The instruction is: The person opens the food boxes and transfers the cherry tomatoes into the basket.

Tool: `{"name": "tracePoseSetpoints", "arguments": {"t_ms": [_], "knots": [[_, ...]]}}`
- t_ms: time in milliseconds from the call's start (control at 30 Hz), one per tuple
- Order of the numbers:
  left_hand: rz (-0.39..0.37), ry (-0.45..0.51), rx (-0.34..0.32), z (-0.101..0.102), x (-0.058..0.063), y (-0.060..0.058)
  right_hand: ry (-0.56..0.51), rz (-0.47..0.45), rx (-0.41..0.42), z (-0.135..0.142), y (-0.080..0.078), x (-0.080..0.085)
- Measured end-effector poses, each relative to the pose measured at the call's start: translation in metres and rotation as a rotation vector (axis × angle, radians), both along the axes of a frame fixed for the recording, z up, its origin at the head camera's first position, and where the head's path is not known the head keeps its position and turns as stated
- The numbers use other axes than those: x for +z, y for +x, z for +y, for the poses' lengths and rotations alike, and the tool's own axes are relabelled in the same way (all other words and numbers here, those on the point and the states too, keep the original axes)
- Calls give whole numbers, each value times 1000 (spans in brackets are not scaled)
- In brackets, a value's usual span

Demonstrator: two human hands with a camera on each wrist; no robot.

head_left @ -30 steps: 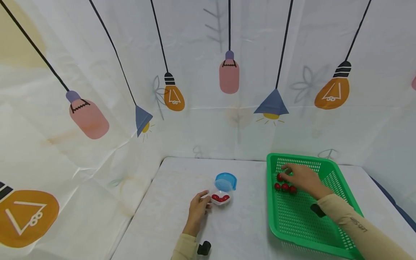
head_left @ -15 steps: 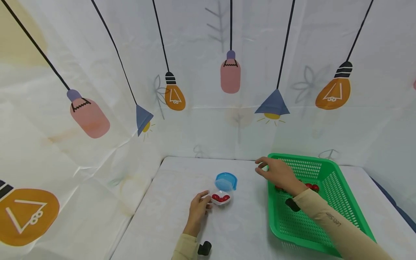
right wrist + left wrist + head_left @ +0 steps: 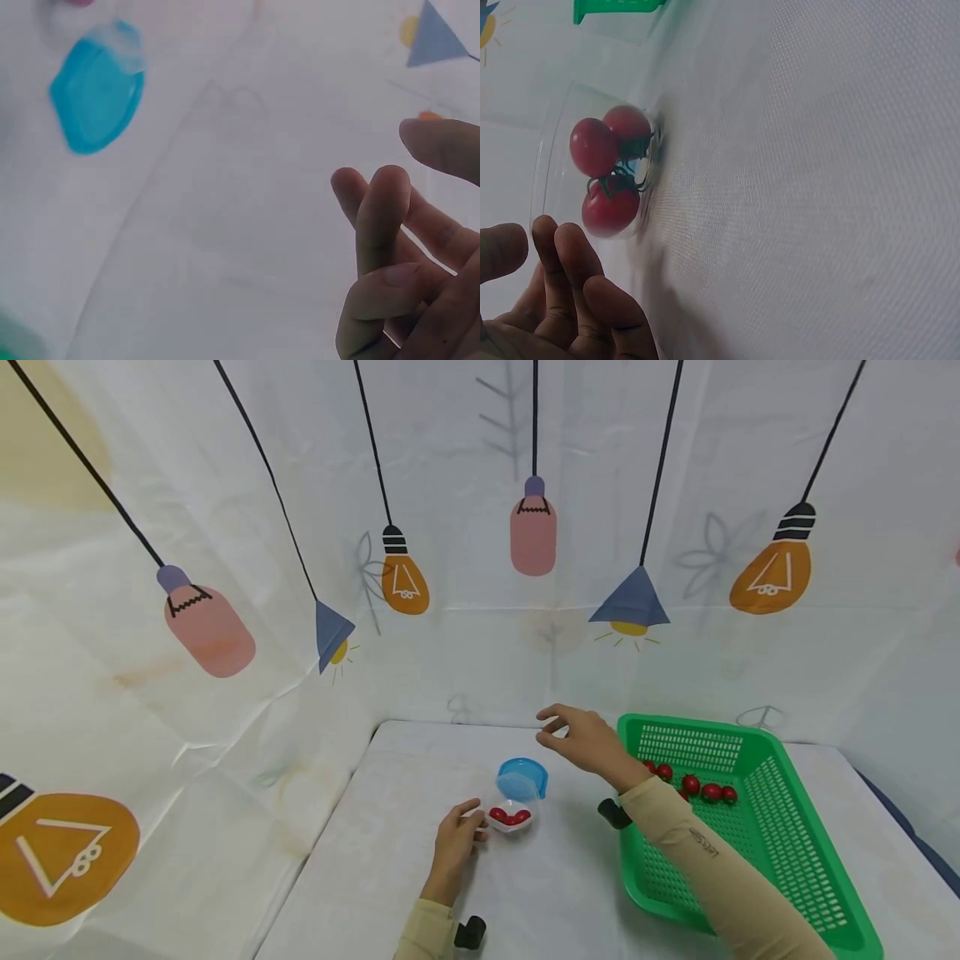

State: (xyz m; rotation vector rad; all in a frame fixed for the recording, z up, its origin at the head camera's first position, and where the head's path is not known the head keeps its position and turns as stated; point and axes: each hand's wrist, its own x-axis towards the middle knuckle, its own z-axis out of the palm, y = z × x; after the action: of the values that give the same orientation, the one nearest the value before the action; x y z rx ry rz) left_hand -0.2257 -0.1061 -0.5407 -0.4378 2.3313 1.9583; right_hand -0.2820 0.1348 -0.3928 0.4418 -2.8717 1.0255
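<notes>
A clear plastic cup stands on the white table with red cherry tomatoes in it; three show in the left wrist view, green stems on them. My left hand is beside the cup's left side, fingertips at its rim, fingers loosely bent. Behind the cup lies a blue lid, partly seen through the clear plastic. My right hand is in the air left of the green basket, above the table's far part. Between its thumb and bent fingers there is a gap with nothing visible in it.
The green perforated basket stands on the right of the table, several tomatoes near its far end. My right sleeve crosses over its near left rim. A printed cloth wall rises behind the table.
My right hand has moved left out of the basket, from over the tomatoes to the air beyond the basket's left rim. The left hand and the cup have stayed in place.
</notes>
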Motion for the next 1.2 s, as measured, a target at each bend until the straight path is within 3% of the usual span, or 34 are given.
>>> {"name": "tracePoseSetpoints", "arguments": {"t_ms": [167, 367, 500, 833, 1033, 1200], "knots": [[-2, 4, -2, -1, -1, 0, -76, -43, -12, -15, -6, 2], [-7, 11, -2, -1, -1, -1, -76, -77, -35, -32, -6, -7], [-14, 22, 3, -1, -1, -2, -48, -104, -23, -45, -5, -19], [5, 57, -16, -3, -3, -1, 68, -228, 113, -70, -2, -59], [12, 72, -25, -4, -3, -1, 126, -217, 121, -83, 4, -70], [32, 76, -34, -3, -4, -2, 148, -269, 127, -88, 3, -81]]}}
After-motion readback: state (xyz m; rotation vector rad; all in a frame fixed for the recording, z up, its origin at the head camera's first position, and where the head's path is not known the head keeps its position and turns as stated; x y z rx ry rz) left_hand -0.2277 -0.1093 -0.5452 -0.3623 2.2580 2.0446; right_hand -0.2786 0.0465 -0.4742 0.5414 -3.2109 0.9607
